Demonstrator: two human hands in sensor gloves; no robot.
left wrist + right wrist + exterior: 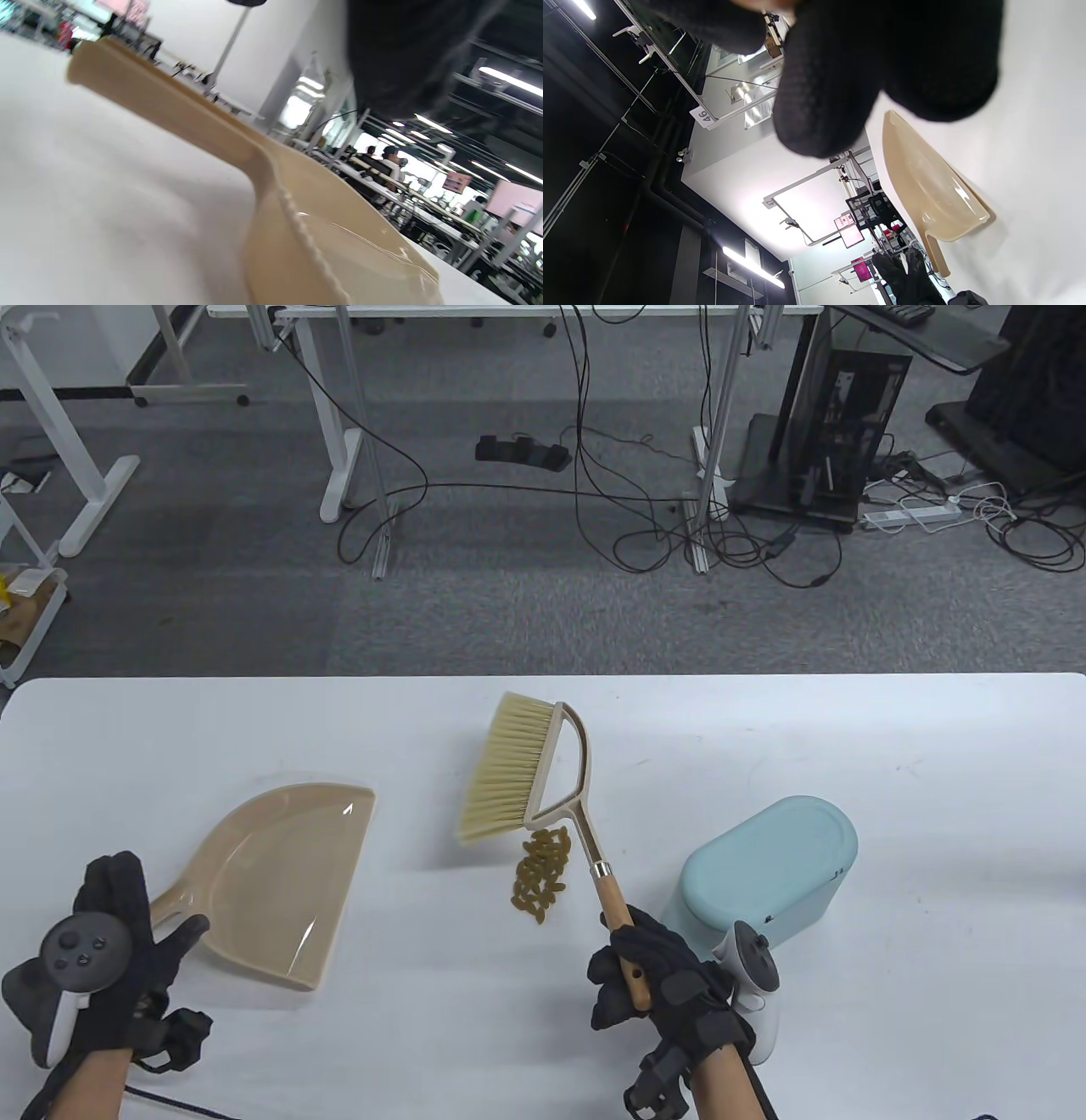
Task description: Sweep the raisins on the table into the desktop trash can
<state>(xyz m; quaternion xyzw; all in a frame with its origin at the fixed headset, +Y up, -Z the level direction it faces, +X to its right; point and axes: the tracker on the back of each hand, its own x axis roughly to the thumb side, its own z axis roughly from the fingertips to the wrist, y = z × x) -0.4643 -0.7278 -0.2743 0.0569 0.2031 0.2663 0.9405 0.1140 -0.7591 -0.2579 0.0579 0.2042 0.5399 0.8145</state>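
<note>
A pile of several raisins (540, 874) lies mid-table. My right hand (628, 976) grips the wooden handle of a brush (517, 768). The pale bristles are held just above and to the left of the raisins. A beige dustpan (271, 882) lies flat at the left, its handle pointing toward my left hand (140, 912). That hand is spread open at the handle's end and does not grip it. In the left wrist view the dustpan (322, 212) lies below a gloved finger (403, 55), apart from it. A light blue trash can (768, 874) stands right of the raisins, lid shut.
The white table (933, 780) ends at its far edge, with grey floor, desk legs and cables beyond. The trash can stands close beside my right hand. The right wrist view shows the dustpan (925, 178) past my gloved fingers (831, 84).
</note>
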